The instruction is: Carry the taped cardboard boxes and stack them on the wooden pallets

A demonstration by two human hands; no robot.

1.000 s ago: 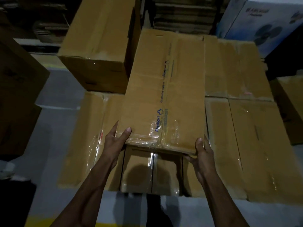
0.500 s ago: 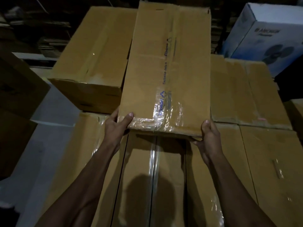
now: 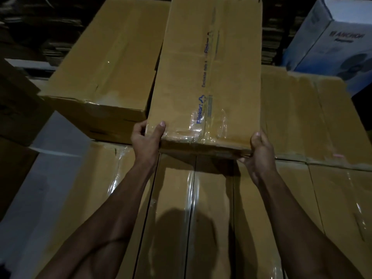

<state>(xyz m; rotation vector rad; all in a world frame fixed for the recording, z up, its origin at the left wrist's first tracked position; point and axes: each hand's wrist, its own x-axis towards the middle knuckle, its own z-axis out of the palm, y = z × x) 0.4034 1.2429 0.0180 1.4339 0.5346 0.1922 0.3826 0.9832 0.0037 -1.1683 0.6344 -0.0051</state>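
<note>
Both hands grip one long, seemingly tape-sealed box [image 3: 207, 77].

dim storeroom, pale grey floor [image 3: 50, 178], stacked flattened cardboard [image 3: 271, 37] behind

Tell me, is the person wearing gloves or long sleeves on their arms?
No. The left hand and the right hand are both bare, with no gloves. Both forearms are bare too, right down to the bottom of the picture, so no sleeve shows. I see no watch, ring or wristband on either one.
</note>
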